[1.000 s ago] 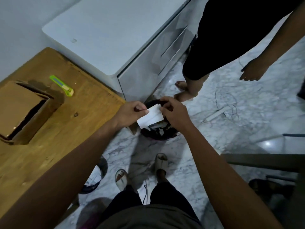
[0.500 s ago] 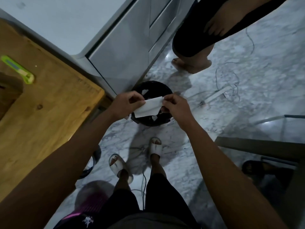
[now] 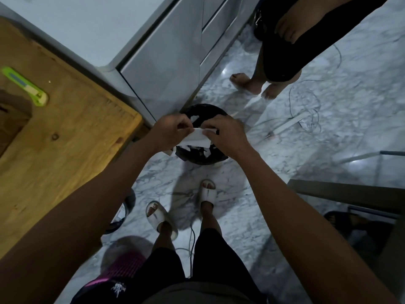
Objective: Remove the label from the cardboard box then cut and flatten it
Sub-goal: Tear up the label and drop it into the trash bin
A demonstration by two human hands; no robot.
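Pinched between fingers of left hand (image 3: 169, 131) and right hand (image 3: 223, 134): white paper label (image 3: 196, 140), over black round bin (image 3: 202, 153), likely for folding before dropping.

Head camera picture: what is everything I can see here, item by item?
label: one, white, pinched between both hands above the bin
bin: one, black, on the floor below the hands, white scraps inside
utility knife: one, green, on the table at left
cardboard box: one, brown, only a corner shows at the left edge
table: one, wooden, left
cabinet: one, pale grey, beyond the table
cables: a few, thin, on the marble floor at right
second person: one, barefoot, dark clothes, top right
slippers: two, white, on the wearer's feet
left hand: holds the label
right hand: holds the label
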